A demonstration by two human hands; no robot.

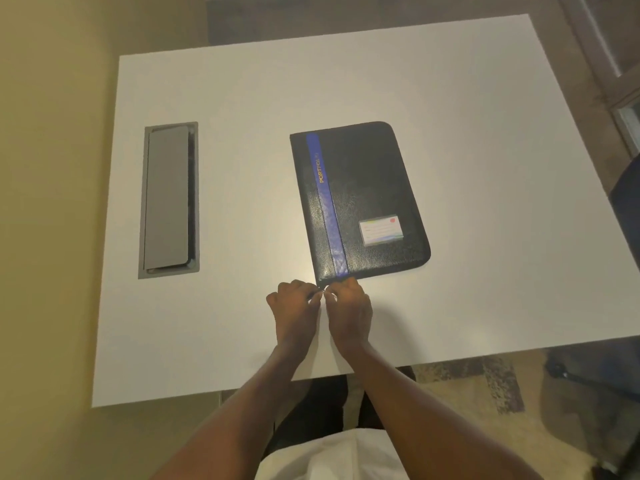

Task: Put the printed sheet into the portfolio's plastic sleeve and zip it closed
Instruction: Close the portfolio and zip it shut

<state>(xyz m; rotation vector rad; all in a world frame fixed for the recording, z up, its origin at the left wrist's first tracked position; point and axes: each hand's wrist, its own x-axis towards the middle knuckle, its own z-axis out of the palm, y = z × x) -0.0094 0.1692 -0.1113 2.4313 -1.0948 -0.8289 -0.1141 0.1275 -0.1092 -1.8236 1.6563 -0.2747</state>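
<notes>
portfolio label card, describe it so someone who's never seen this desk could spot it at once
On the white table lies a closed black portfolio with a blue stripe. On its cover, right of that stripe toward the near edge, sits the label card: the cover's only pale rectangle.

We have a single head-worn view, looking steeply down and forward over the white table, wide enough to take in nearly all of it. Our forearms enter from the bottom edge; floor shows past the far side.
</notes>
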